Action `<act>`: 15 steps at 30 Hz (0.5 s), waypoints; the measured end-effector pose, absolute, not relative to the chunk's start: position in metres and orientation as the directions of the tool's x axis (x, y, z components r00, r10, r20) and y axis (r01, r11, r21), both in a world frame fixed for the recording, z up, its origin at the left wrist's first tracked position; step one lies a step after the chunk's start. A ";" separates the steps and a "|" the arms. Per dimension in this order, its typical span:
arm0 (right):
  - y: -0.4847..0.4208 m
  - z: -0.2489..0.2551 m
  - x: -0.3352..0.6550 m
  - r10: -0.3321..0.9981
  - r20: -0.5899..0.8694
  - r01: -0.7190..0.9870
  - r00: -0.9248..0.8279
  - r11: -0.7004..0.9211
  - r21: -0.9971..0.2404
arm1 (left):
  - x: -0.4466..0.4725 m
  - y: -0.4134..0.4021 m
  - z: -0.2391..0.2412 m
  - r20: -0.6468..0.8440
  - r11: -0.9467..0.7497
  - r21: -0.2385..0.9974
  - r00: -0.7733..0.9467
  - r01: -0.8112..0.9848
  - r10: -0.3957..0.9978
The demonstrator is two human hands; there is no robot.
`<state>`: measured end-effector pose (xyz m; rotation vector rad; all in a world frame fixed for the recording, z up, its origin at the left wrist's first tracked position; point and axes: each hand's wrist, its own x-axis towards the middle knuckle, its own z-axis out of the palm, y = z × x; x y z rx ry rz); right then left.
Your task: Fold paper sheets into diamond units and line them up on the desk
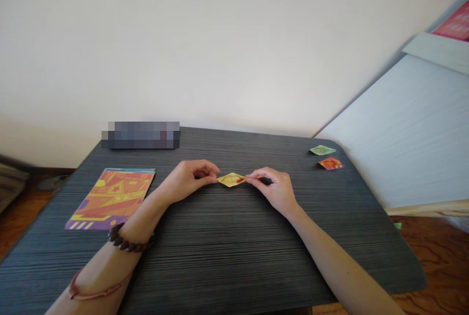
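A small yellow folded paper boat [231, 179] is held over the middle of the dark table [227, 256]. My left hand [190, 178] pinches its left tip between thumb and forefinger, the other fingers curled loosely. At the opposite tip, my right hand [276, 185] grips the paper the same way. The boat's middle is spread into a diamond, with a red patch near its right end. A beaded bracelet and a reddish cord circle my left forearm.
Two more folded paper boats, one green [322, 150] and one orange-red [330, 163], sit at the back right. Patterned paper sheets [115, 190] lie stacked on the left. Behind them is a blurred-out object [142, 135]. A wall backs the table; a pale panel [403, 124] stands right.
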<state>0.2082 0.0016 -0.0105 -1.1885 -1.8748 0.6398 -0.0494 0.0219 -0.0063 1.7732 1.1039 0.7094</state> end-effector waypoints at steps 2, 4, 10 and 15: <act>0.002 -0.011 0.208 0.899 0.367 0.506 -0.239 0.438 -0.743 | -0.049 0.021 -0.004 0.073 -0.284 0.875 0.472 0.393 0.879; 0.001 -0.012 0.208 0.886 0.376 0.518 -0.273 0.465 -0.718 | -0.046 0.019 -0.001 0.145 -0.394 0.819 0.514 0.417 0.845; 0.001 -0.013 0.207 0.823 0.403 0.498 -0.401 0.565 -0.658 | -0.033 0.013 0.000 0.239 -0.512 0.707 0.516 0.488 0.822; 0.001 -0.015 0.206 0.809 0.408 0.507 -0.424 0.585 -0.633 | -0.029 0.012 -0.002 0.258 -0.548 0.668 0.535 0.503 0.805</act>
